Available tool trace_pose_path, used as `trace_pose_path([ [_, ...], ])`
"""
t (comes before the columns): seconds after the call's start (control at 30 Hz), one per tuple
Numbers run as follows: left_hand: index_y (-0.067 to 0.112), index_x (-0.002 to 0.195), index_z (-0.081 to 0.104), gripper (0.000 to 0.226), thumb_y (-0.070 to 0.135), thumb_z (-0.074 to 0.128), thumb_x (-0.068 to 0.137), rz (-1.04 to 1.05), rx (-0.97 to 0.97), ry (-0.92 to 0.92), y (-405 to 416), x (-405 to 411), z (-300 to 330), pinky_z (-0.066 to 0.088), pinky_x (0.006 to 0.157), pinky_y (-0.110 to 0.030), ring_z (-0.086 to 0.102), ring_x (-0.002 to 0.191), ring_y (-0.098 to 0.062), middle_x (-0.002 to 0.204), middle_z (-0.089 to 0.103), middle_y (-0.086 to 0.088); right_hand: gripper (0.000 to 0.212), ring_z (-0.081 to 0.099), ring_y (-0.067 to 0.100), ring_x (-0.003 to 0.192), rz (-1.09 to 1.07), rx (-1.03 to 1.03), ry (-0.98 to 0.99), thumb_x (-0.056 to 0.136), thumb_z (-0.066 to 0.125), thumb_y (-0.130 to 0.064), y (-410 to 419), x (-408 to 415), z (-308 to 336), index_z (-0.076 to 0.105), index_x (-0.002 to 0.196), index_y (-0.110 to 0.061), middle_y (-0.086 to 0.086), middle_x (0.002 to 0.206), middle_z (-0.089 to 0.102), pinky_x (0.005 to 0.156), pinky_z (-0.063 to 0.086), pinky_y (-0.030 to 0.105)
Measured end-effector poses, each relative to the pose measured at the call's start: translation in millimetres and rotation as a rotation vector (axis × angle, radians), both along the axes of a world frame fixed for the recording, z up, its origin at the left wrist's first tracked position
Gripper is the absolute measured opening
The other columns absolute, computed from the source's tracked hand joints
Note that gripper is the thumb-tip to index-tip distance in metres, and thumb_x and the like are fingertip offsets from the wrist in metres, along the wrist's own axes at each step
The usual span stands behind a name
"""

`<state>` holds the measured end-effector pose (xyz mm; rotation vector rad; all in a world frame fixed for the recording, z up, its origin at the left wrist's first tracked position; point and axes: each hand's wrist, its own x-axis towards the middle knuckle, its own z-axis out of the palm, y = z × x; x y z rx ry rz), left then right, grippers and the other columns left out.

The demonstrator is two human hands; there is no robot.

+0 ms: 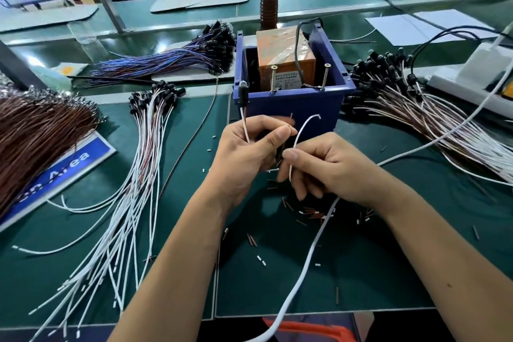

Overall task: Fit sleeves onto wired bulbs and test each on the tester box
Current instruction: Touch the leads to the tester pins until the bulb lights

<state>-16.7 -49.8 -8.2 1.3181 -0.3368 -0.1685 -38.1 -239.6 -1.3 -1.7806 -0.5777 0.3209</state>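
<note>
Bulb [242, 85] and black sleeve [243, 97] are seen standing upright at the front left corner of the blue tester box [294, 104], on a wire [245, 128] that runs down into the left hand [244, 155]. That wire is pinched by the left hand, thumb curled against the fingers, with a bare lead tip showing at the thumb. A second white wire [301, 130] is gripped by the right hand [330, 166], and it arches up in front of the box. Both hands are held close together just before the box, above a green mat [388, 272] strewn with cut insulation bits [313, 214]. A fan of white-wired bulbs [138, 175] lies to the left, a sleeved pile [402, 97] to the right, and a blue-wired bundle [177, 61] behind. An orange block [283, 55] and two screws [325, 76] are seen inside the box.
</note>
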Motion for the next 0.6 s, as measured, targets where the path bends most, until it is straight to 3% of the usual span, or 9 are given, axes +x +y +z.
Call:
trace_pose_path([
  [0.1,0.014,0.086,0.076,0.013,0.015,0.068,0.095,-0.081,-0.006,-0.008,1.9,-0.7,1.2,0.039,0.047,-0.014,0.051,0.051,-0.004,0.117,0.075,-0.015,0.039,0.049,0.014,0.042,-0.037,-0.077,-0.058,0.109,0.052,-0.033,0.5,0.3,-2.1,0.074,0.083,-0.015,0.007,0.057,0.066,0.047,0.039,0.019],
  [0.23,0.016,0.088,0.076,0.012,0.021,0.067,0.096,-0.119,0.033,-0.014,1.3,-1.2,0.2,0.032,0.043,-0.014,0.032,0.041,-0.001,0.114,0.077,-0.016,0.039,0.053,0.01,0.044,-0.007,-0.242,-0.143,0.107,0.055,-0.03,3.9,0.0,-5.9,0.072,0.074,-0.021,0.002,0.053,0.065,0.054,0.042,0.018],
  [0.4,-0.006,0.104,0.067,0.023,0.016,0.063,0.098,-0.089,-0.039,0.04,1.4,0.7,-1.9,0.027,0.043,-0.012,0.03,0.042,0.0,0.096,0.079,-0.007,0.043,0.053,0.014,0.045,0.034,-0.276,-0.142,0.104,0.058,-0.038,4.5,0.3,-6.0,0.072,0.067,-0.02,0.003,0.05,0.062,0.054,0.045,0.026],
  [0.5,-0.005,0.101,0.066,0.022,0.017,0.062,0.096,-0.117,-0.079,0.055,2.6,0.9,-0.6,0.027,0.044,-0.012,0.029,0.044,0.0,0.094,0.079,-0.006,0.043,0.05,0.018,0.043,0.057,-0.29,-0.149,0.104,0.063,-0.032,5.5,-0.6,-7.7,0.071,0.065,-0.017,0.005,0.049,0.059,0.05,0.041,0.025],
  [0.6,-0.005,0.105,0.068,0.028,0.02,0.061,0.096,-0.136,-0.059,0.061,2.8,1.3,-1.1,0.025,0.044,-0.012,0.028,0.045,0.0,0.064,0.067,0.009,0.031,0.051,0.021,0.047,0.063,-0.262,-0.112,0.1,0.069,-0.03,1.7,-0.2,-4.3,0.074,0.071,-0.02,0.003,0.054,0.062,0.05,0.042,0.027],
])
